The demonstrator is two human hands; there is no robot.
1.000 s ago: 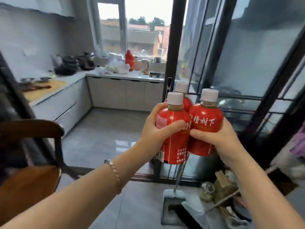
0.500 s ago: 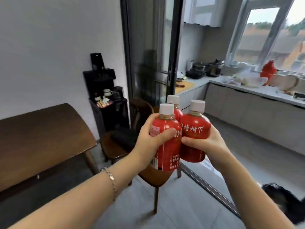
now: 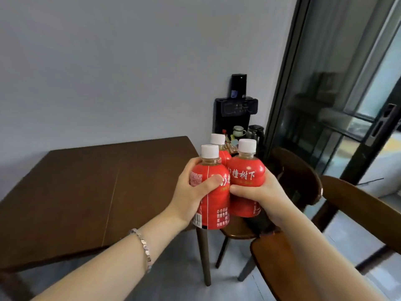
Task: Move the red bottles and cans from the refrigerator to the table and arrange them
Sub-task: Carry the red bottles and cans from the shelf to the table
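left hand (image 3: 192, 197), right hand (image 3: 265, 196) gripping three red bottles (image 3: 246, 170), table (image 3: 86, 192) beside

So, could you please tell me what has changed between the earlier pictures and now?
The person has turned left toward the table, carrying the three bottles to its corner; none is set down yet. Unchanged: the left hand grips one bottle, the right hand another, with the third wedged behind them.
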